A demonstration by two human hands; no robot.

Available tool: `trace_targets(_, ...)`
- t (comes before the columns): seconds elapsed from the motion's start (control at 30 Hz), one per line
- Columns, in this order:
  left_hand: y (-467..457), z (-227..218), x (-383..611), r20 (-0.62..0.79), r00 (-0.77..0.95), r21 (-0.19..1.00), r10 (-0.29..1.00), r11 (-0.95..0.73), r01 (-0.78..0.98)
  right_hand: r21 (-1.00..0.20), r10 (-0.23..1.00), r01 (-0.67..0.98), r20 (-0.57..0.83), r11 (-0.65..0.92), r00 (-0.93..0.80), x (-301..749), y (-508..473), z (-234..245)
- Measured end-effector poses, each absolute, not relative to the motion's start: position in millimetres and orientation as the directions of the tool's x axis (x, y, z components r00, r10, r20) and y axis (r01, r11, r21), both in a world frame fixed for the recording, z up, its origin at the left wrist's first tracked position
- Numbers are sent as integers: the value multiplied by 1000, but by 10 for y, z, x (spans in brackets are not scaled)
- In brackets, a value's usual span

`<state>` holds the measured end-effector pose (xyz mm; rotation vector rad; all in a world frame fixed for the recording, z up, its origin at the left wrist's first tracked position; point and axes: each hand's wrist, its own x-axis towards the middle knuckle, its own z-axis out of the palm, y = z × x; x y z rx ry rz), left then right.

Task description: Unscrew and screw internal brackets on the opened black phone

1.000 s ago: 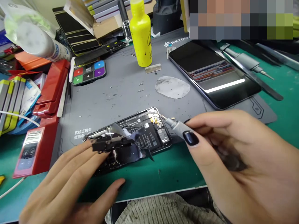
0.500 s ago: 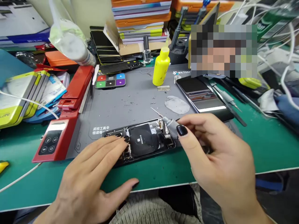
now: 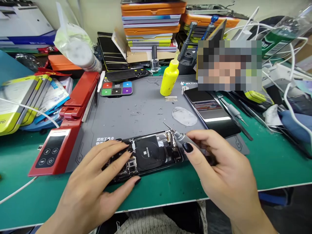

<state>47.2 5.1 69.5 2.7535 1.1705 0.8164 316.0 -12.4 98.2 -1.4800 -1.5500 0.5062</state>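
Note:
An opened phone [image 3: 147, 151], its insides and a black round pad exposed, lies slantwise at the near edge of the grey mat. Across its left part rests my left hand [image 3: 95, 175], fingers over the top and thumb against the near edge, holding it and covering part of the boards. My right hand [image 3: 219, 165] is closed on a slim grey screwdriver [image 3: 179, 136]. The screwdriver's thin shaft points up and left above the phone's right end; I cannot tell whether it touches anything.
A red device [image 3: 52, 151] with buttons stands left. Behind the phone are a yellow bottle [image 3: 168, 81], a white oval film [image 3: 184, 116] and a multicoloured case [image 3: 117, 88]. Another phone [image 3: 211, 110] lies right, beside tweezers and a pen-like tool. Tiny bits dot the mat [image 3: 131, 113].
My left thumb has moved up to the opened phone's near edge and the left fingers have shifted, showing more of the board. The right hand still holds the screwdriver. The view has tilted slightly.

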Motion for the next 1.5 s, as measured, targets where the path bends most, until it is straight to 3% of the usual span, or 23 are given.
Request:
trace_targets(0.37, 97, 729, 635, 458, 612, 71, 645, -712, 698, -857, 944, 472, 302, 208, 132, 3062, 16, 915)
trace_targets(0.67, -30, 708, 662, 509, 525, 158, 682, -674, 722, -662, 920, 718, 384, 217, 76, 3007, -60, 973)
trace_targets(0.9, -88, 724, 842, 500, 380, 210, 779, -534, 819, -621, 920, 758, 386, 199, 74, 2983, -39, 1025)
trace_targets(1.13, -60, 712, 1022, 469, 364, 217, 805, -505, 836, -820, 988, 554, 149, 145, -37, 2957, -12, 1104)
trace_targets(1.3, -39, 732, 1118, 410, 397, 240, 821, -517, 822, -936, 965, 300, 229, 181, 132, 3062, -29, 1091)
trace_targets(1.5, 131, 855, 1138, 333, 533, 260, 778, -619, 741, -936, 928, 322, 237, 138, 289, 3257, -180, 1049)
